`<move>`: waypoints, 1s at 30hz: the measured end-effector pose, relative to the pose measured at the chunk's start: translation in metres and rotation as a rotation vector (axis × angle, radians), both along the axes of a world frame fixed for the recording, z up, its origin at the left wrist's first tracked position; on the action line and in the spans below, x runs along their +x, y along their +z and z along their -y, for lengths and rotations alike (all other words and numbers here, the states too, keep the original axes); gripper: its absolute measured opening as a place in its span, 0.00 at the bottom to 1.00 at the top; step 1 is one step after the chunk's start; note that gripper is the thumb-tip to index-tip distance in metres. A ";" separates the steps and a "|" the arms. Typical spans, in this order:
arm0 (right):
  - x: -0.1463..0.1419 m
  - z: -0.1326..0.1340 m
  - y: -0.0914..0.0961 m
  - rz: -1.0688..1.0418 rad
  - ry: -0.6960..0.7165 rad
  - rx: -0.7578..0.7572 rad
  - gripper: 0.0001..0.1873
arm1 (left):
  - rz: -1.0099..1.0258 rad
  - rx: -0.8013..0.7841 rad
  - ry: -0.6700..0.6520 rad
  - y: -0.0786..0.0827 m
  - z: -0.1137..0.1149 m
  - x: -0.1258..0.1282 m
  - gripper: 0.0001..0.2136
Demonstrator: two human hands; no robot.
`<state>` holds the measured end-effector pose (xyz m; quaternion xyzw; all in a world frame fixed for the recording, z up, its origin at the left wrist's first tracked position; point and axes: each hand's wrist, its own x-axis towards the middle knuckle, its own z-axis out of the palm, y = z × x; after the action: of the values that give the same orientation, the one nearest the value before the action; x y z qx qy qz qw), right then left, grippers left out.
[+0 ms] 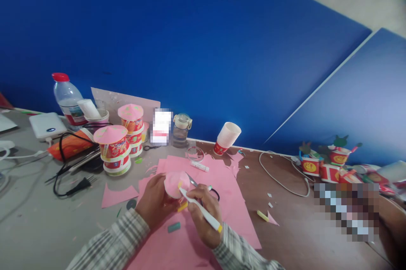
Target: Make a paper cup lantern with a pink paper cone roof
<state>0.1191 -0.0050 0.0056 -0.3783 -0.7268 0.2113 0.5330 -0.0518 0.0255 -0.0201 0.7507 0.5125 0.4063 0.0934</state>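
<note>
My left hand is closed on a round pink paper piece, shaped like a shallow cone. Between the fingers of my right hand is a white marker with a yellow end. Its tip meets the pink piece beside a small yellow mark. A yellow cap shows just below my left fingertips; whether they touch it I cannot tell. Scissors lie partly hidden behind my right hand. Under both hands spreads pink paper, with a teal cap and a white glue stick on it.
Two cup towers with pink cone tops stand left, near a bottle and black cable. A glass jar and stacked paper cups stand behind. Another person's hand is at right, near decorated red cups.
</note>
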 end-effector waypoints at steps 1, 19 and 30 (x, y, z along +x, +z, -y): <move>0.000 0.000 0.000 -0.001 -0.002 0.000 0.05 | -0.001 0.000 0.002 0.000 0.000 0.000 0.22; -0.002 -0.001 0.001 -0.011 -0.030 0.005 0.05 | 0.006 -0.023 -0.004 -0.001 -0.001 0.000 0.22; 0.000 0.000 -0.004 -0.011 -0.025 -0.024 0.05 | -0.003 -0.005 -0.004 0.004 0.001 0.001 0.21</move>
<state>0.1193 -0.0049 0.0020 -0.3928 -0.7164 0.2154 0.5349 -0.0509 0.0246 -0.0164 0.7520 0.5124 0.4037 0.0954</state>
